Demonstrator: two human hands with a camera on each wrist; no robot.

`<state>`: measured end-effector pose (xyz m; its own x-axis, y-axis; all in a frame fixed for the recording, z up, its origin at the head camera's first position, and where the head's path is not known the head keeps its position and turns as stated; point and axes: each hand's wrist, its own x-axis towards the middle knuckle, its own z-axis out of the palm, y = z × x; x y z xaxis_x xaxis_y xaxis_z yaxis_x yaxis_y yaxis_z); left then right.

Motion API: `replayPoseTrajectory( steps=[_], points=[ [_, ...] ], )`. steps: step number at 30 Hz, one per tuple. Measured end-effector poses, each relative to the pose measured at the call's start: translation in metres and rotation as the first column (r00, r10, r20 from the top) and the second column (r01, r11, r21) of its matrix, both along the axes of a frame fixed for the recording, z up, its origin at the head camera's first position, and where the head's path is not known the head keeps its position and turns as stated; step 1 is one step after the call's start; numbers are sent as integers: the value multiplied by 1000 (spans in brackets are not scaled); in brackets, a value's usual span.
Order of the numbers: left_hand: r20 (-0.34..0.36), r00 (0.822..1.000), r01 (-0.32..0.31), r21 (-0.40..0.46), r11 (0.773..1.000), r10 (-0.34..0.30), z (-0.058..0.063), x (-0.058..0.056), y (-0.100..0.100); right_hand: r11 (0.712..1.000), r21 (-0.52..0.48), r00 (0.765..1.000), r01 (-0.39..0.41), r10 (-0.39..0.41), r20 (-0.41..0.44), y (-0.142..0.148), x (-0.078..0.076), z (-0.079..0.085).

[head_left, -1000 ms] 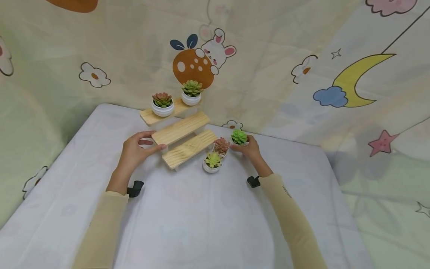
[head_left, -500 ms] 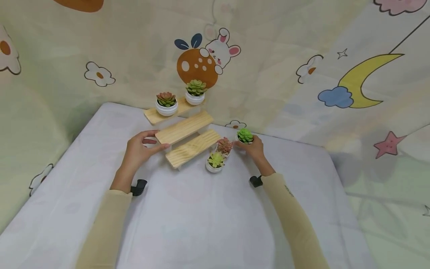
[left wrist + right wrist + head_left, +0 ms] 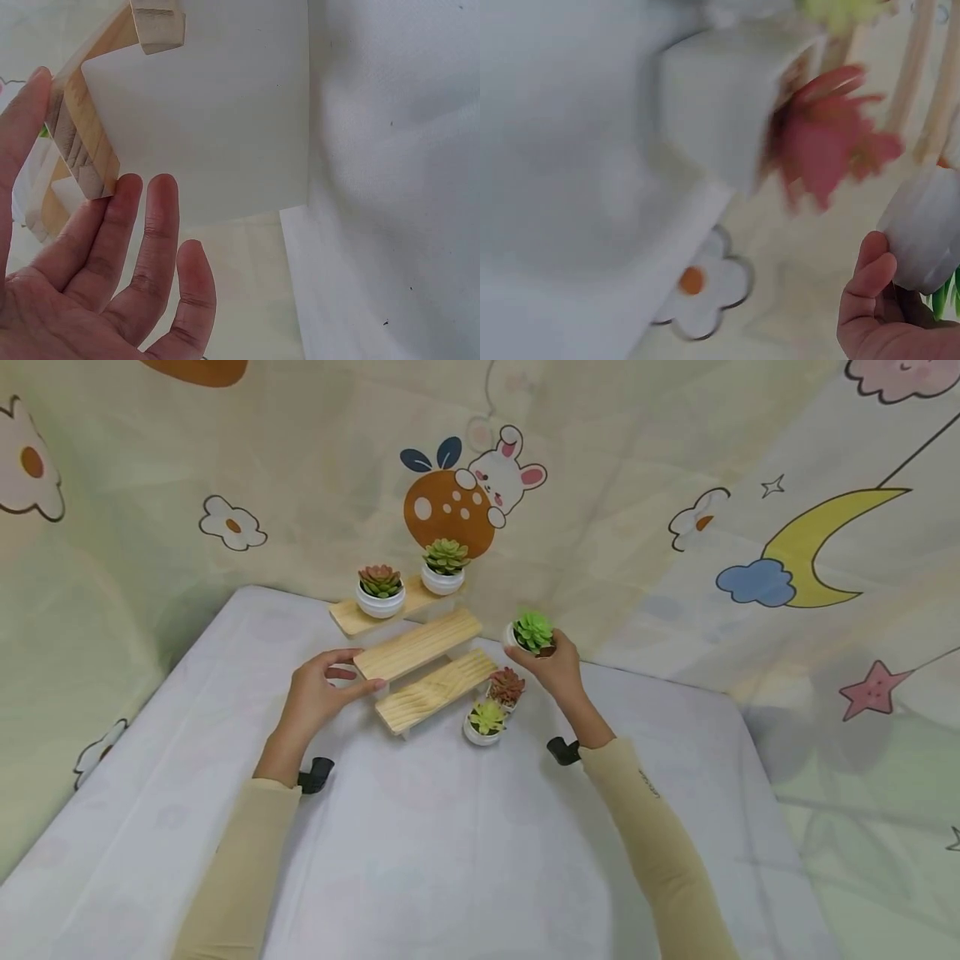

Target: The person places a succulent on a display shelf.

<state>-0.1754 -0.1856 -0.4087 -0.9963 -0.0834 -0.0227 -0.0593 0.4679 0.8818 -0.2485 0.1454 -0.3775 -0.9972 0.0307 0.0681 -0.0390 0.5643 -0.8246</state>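
My right hand [image 3: 561, 675] grips a white pot with a bright green succulent [image 3: 533, 631], raised near the back edge of the table and tilted. In the right wrist view, fingers and thumb are around the white pot [image 3: 924, 234]. A three-step wooden plant stand [image 3: 417, 645] stands left of it. At the left end of its middle board, my left hand [image 3: 313, 693] holds on, thumb at the front and fingers behind. The left wrist view has the board's end [image 3: 81, 146] between thumb and fingers [image 3: 161, 217].
On the top board sit a red-tipped succulent [image 3: 380, 593] and a green succulent [image 3: 445, 567] in white pots. Beside the lowest board, a reddish succulent [image 3: 507, 687] and a yellow-green succulent [image 3: 486, 720] stand on the white-covered table [image 3: 435, 843]. A patterned cloth [image 3: 600, 527] hangs behind.
My right hand has lifted the bright green succulent off the table and moved it up and slightly left, toward the stand. The left hand stays at the middle board; the head view has shifted slightly.
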Motion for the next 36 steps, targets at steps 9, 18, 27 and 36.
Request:
replayPoseTrajectory(
  steps=[9, 18, 27, 36],
  points=[
    [-18, 1000, 2, -5, 1000, -2, 0, 1, 0, 985, -36, 984, -171, 168, -65, -61, -2, 17],
    [-5, 1000, 5, 18, 1000, -5, 1, 1, 0, 983, 13, 982, -185, 185, -29, -92, -6, 12],
    [-11, 1000, 24, 15, 1000, -24, 3, -1, 0, 972, 37, 972, -230, 232, -44, -94, -9, 14],
    [3, 1000, 2, 10, 1000, -2, 1, 0, 0, 966, 42, 967, -254, 253, 35, -93, -10, 14]
  ],
)
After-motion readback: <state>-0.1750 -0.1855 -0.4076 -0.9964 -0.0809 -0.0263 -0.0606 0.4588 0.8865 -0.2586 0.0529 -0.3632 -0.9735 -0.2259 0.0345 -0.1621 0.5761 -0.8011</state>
